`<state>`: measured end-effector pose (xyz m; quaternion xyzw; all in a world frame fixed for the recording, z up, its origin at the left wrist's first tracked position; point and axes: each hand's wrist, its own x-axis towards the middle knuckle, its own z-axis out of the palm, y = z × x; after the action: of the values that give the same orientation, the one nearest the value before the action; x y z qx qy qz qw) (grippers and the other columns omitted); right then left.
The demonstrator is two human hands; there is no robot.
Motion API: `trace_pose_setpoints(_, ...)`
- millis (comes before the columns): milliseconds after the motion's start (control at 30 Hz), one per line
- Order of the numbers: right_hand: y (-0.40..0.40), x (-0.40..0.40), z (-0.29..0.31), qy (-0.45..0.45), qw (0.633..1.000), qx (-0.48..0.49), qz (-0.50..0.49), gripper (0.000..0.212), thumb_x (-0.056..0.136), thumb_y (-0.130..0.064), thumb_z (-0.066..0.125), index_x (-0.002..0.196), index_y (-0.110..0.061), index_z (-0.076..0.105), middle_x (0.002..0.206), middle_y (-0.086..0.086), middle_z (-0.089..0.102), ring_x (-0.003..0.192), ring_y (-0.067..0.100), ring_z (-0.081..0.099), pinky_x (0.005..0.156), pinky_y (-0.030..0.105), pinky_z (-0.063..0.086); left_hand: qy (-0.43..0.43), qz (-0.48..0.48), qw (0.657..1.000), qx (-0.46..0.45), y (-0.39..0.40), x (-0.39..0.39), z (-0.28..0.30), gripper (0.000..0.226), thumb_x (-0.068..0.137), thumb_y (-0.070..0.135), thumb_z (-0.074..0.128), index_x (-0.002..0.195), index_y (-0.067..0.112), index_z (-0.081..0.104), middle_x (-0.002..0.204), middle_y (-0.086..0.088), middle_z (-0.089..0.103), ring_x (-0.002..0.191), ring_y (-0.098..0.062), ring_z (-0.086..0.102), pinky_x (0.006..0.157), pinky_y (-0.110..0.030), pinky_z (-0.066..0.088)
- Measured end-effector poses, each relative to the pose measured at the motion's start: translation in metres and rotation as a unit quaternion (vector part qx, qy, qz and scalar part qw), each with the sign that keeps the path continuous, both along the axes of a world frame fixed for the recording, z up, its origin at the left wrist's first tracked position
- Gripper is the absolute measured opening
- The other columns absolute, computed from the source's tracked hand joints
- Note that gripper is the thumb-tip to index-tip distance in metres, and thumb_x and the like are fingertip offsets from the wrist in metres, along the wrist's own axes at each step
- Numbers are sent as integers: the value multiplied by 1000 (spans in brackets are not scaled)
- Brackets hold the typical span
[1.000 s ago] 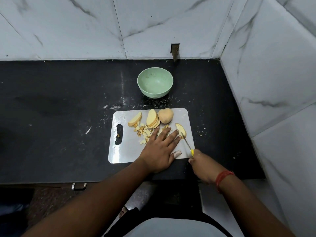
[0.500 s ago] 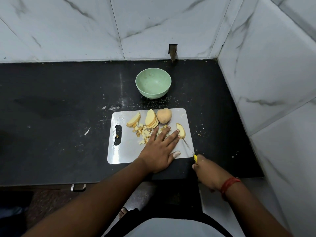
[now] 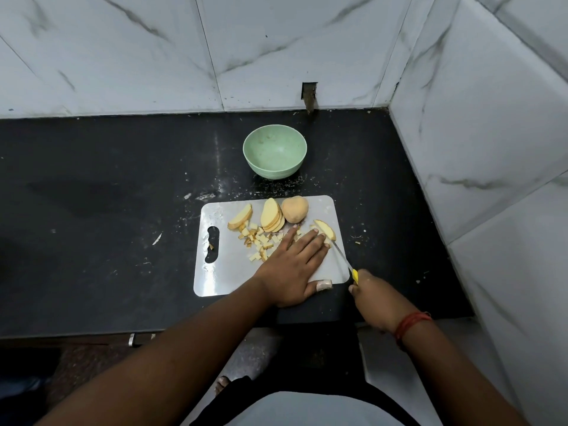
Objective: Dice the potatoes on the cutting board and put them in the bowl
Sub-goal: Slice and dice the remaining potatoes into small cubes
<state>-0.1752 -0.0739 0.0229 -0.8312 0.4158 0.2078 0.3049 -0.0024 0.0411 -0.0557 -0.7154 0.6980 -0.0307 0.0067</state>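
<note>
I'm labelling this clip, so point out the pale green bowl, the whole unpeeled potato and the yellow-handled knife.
pale green bowl (image 3: 249,155): head view, on its left inner wall.
whole unpeeled potato (image 3: 295,209): head view, middle of its skin.
yellow-handled knife (image 3: 340,255): head view, on the blade, ahead of the right hand.

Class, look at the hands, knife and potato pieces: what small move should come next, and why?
Probably a downward cut through the slice by the fingertips: the left hand lies flat beside it, the right hand holds the knife with its blade there, and the bowl holds no dice.
</note>
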Motion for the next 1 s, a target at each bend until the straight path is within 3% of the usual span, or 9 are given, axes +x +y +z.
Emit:
trace_pose_setpoints(167, -4, 4, 2, -38, 999, 7, -26, 14, 101, -26, 44, 98, -12, 45, 94, 11, 59, 78, 22, 54, 66, 29, 37, 4, 14, 999, -35, -11, -5, 1, 80, 103, 68, 29, 156, 9, 40, 156, -16, 44, 148, -34, 33, 126, -58, 9)
trace_pose_setpoints(367, -1, -6, 3, -85, 994, 37, -65, 19, 101, -29, 45, 92, -13, 45, 76, 3, 53, 63, 16, 49, 55, 29, 34, 27, 50, 996, -71, -8, -8, -4, 77, 105, 62, 28, 152, 2, 43, 151, -17, 44, 144, -33, 36, 127, -51, 15)
trace_pose_setpoints(500, 2, -3, 2, -80, 995, 33, -50, 18, 102, -29, 43, 94, -13, 45, 78, 3, 53, 65, 15, 50, 55, 29, 34, 37, 74, 992, -91, -3, -9, -5, 75, 105, 59, 26, 150, 2, 46, 147, -16, 48, 142, -33, 38, 127, -48, 18)
trace_pose_setpoints(700, 6, 3, 1, -68, 997, 17, -28, 17, 102, -29, 42, 99, -12, 45, 95, 10, 60, 83, 24, 59, 69, 30, 41, 30, 76, 991, -106, -1, -11, -4, 72, 105, 54, 28, 144, -2, 52, 139, -17, 53, 129, -32, 47, 124, -48, 28)
trace_pose_setpoints(833, 9, 7, 1, -53, 998, 12, -14, 16, 103, -27, 41, 100, -12, 43, 89, 7, 55, 79, 22, 56, 67, 29, 38, 37, 78, 990, -111, -2, -11, -3, 70, 106, 52, 30, 142, -3, 53, 135, -17, 54, 124, -34, 49, 120, -49, 34)
trace_pose_setpoints(1000, 9, 15, -4, -16, 1000, -6, 7, 20, 103, -22, 39, 114, -6, 45, 98, 13, 59, 80, 23, 53, 69, 28, 37, 59, 79, 989, -106, -3, -11, -3, 70, 106, 51, 30, 143, -3, 53, 138, -16, 54, 125, -36, 48, 118, -48, 36)
